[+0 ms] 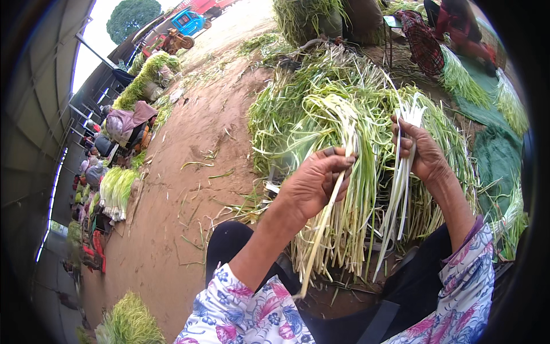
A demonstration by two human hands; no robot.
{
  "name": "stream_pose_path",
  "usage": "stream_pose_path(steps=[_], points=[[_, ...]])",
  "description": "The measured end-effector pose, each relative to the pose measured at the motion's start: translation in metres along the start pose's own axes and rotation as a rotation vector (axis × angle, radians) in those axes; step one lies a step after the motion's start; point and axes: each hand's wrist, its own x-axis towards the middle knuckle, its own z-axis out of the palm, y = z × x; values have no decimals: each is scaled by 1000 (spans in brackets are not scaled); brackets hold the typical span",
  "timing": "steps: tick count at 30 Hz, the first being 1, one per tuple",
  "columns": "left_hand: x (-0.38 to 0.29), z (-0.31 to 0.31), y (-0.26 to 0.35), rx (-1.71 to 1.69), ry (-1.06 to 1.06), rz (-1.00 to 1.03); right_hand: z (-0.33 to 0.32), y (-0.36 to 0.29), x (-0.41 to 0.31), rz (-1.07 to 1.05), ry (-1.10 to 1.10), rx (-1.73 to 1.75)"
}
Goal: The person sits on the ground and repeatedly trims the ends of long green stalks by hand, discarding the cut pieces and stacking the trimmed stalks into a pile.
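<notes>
My left hand (316, 182) pinches a pale stalk (324, 223) of a long leafy vegetable, like garlic greens or scallions. The stalk slants down towards my lap, and its upper end meets a drooping clump of leaves. In my right hand (423, 150) is a thin bundle of white stems (401, 180), their tips poking up above the fingers and their tails hanging below. Beneath and behind both hands spreads a large heap of green-leaved stalks (296, 112), pale ends towards me. Part of the heap is hidden behind my hands.
Brown ground (193, 172) with leaf scraps lies to the left. A green mesh sheet (496, 150) and more bunches (464, 77) are at right, near a person in red. Other people (129, 124) sit by bundles (118, 193) at left. A blue three-wheeler (188, 22) stands far off.
</notes>
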Motion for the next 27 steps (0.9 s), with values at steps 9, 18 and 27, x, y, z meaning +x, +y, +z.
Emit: stream_pose_path(steps=[9, 18, 27], points=[[-31, -19, 29, 61, 138, -9, 11, 18, -5, 27, 56, -177], [-10, -45, -15, 229, 99, 11, 15, 38, 1, 67, 8, -123], [-5, -42, -52, 331, 158, -34, 12, 51, 4, 164, 35, -163]])
